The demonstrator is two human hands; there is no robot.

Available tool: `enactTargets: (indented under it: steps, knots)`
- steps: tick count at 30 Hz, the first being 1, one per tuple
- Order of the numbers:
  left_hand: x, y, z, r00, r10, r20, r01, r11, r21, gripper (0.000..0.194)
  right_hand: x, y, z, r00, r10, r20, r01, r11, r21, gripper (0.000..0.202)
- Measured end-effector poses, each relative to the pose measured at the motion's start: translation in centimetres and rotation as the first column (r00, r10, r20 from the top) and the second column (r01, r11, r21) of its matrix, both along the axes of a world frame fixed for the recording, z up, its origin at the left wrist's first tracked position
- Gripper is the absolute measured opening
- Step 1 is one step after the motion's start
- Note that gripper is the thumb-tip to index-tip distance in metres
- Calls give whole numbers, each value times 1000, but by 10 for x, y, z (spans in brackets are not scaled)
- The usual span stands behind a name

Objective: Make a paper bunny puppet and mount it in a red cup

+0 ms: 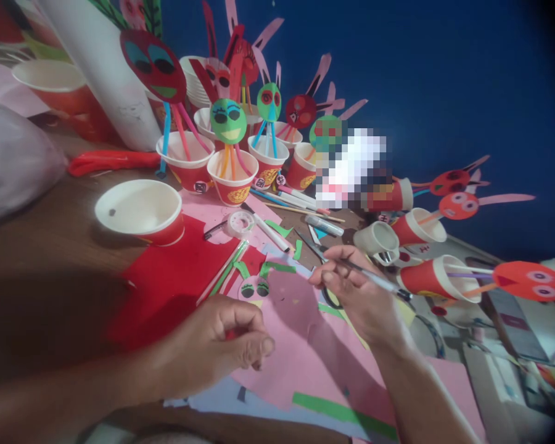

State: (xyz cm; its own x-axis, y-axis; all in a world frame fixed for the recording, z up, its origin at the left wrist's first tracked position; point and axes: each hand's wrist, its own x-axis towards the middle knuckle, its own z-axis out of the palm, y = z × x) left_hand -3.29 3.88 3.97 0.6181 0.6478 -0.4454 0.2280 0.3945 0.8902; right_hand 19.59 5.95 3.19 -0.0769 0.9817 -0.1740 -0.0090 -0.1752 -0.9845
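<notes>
While the right hand (363, 302) clamps a pen (374, 278) over the pink paper (287, 373), the left hand (217, 345), its grip unclear, might best steady that sheet.

left hand (234, 336) loosely curled, thumb beside bent fingers; right hand (356, 287) farther forward, fingers curled toward thumb

A craft-making spot, whether in a home or a classroom one cannot tell: colored paper (161, 277), scissors (332, 295), markers (268, 229) and a roll of tape (241, 224) spread over a brown tabletop (69, 246), with paper-faced figures (228, 121) standing in red cups (234, 185) before a blue wall (420, 80).
</notes>
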Motion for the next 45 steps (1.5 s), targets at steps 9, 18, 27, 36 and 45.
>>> enactTargets:
  steps: [9, 18, 27, 36, 45]
  knots:
    - [2, -1, -7, 958, 243, 152, -286, 788, 546, 11, -31, -19, 8, 946, 127, -298, -194, 959, -209, 10]
    - [6, 1, -4, 927, 305, 217, -364, 607, 707, 16, -37, -27, 3, 954, 210, -214, -252, 949, -192, 12]
    - [8, 0, -5, 937, 287, 198, -340, 620, 707, 13, -41, -25, 8, 954, 296, -38, -298, 941, -162, 22]
    - [5, 0, 0, 946, 312, 89, -298, 727, 619, 14, -42, -28, 7, 941, 312, -128, -332, 926, -182, 16]
    - [-88, -15, -1, 584, 784, -212, -140, 355, 925, 8, -21, -29, 11, 969, 245, 20, -239, 958, -156, 18]
